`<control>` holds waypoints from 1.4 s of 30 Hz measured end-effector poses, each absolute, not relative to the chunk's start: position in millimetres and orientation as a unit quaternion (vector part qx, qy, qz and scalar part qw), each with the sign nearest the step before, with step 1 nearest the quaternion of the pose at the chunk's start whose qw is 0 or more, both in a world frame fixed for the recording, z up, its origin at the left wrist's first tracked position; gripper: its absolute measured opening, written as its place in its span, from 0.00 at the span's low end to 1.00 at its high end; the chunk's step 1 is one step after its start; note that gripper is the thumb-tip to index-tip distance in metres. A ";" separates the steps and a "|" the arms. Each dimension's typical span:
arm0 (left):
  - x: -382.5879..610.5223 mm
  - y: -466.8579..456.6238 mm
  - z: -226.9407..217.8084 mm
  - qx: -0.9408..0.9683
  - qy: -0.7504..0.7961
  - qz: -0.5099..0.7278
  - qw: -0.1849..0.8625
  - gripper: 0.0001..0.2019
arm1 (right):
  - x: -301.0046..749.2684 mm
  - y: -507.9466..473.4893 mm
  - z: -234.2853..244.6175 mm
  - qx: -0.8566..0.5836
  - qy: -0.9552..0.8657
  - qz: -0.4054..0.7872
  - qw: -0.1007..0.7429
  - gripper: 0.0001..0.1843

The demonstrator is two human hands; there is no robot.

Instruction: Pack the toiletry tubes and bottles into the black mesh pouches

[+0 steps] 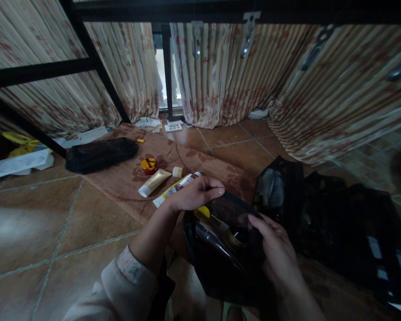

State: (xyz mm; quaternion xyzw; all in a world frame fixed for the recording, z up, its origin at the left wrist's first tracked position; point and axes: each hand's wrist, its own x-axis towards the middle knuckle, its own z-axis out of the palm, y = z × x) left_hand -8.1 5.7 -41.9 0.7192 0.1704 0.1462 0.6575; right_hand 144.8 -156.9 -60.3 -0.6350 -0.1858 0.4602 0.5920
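Observation:
A black pouch with a clear window sits open in front of me, several items showing inside, one with a yellow cap. My left hand grips the pouch's far left rim, fingers curled over it. My right hand holds the pouch's right side, thumb on the rim. Just beyond my left hand a white and yellow tube lies on the rug.
A patterned rug carries a beige tube, a small cap, a round red and yellow tin and a long black pouch. A large black bag lies to the right. Curtains and a black frame stand behind.

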 end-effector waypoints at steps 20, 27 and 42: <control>-5.9 5.2 -39.8 0.721 0.180 0.125 0.657 0.18 | 150.4 -156.5 -61.8 -0.622 -0.211 0.441 0.611 0.18; -9.0 5.6 -31.8 0.798 0.190 0.142 0.553 0.12 | 154.4 -162.1 -54.8 -0.604 -0.286 0.464 0.581 0.17; 12.4 -22.5 -9.1 0.870 0.128 0.187 0.438 0.10 | 153.9 -159.3 -56.6 -0.581 -0.297 0.444 0.614 0.16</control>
